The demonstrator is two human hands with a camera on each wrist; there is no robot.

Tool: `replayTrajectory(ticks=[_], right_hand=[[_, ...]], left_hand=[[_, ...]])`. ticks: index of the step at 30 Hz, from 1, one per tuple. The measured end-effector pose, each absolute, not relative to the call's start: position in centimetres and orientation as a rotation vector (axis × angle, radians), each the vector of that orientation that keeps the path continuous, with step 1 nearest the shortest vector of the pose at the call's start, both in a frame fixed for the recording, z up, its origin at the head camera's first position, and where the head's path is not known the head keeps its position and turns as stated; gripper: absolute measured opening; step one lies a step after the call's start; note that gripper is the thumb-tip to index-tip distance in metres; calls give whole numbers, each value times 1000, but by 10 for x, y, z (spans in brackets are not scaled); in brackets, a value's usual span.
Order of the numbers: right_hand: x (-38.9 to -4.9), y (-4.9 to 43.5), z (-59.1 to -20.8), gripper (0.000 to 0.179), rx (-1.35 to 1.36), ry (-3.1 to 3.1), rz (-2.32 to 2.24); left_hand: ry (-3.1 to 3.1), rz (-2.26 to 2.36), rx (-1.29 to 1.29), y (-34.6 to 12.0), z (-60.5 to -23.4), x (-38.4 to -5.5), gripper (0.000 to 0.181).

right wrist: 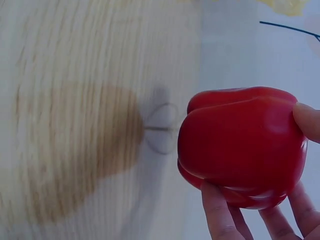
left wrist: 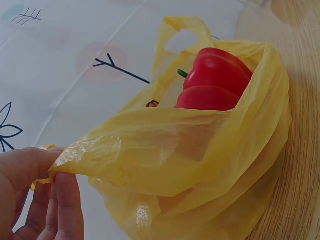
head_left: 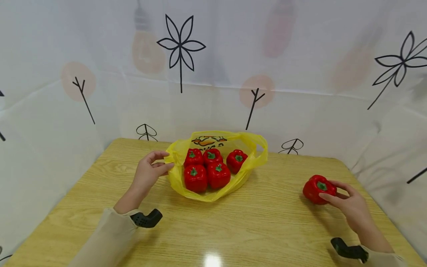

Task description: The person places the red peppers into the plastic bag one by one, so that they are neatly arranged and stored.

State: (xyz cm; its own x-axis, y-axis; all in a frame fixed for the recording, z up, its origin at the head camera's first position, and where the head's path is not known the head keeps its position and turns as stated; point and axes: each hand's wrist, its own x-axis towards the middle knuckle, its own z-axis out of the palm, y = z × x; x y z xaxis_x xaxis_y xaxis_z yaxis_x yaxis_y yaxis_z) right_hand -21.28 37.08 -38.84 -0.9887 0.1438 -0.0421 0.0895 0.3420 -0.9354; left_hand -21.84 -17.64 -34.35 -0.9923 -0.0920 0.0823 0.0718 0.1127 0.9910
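Observation:
A yellow plastic bag [head_left: 173, 187] stands on the table with its mouth spread toward me, and several red bell peppers [head_left: 195, 178] with green stems sit inside. My left hand [head_left: 150, 168] pinches the bag's left edge between thumb and fingers; the left wrist view shows the gathered plastic [left wrist: 75, 157] there. Off to the right, my right hand [head_left: 355, 205] grips another red bell pepper [head_left: 313, 191] by its sides. In the right wrist view this pepper [right wrist: 240, 145] appears held above the table, its shadow falling on the wood.
The wooden table [head_left: 267, 230] reaches back to a white patterned cloth [head_left: 213, 107] that hangs behind and along both sides. A loop handle [head_left: 261, 146] of the bag sticks up on its right. Bare wood lies between the bag and my right hand.

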Motion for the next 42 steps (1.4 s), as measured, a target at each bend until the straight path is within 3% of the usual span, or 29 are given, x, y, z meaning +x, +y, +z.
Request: replayTrajectory(ticks=[42], right_hand=[[-221, 287, -354, 64, -2, -2617, 1683]], left_hand=[[-2240, -2015, 16, -175, -344, -219, 37]])
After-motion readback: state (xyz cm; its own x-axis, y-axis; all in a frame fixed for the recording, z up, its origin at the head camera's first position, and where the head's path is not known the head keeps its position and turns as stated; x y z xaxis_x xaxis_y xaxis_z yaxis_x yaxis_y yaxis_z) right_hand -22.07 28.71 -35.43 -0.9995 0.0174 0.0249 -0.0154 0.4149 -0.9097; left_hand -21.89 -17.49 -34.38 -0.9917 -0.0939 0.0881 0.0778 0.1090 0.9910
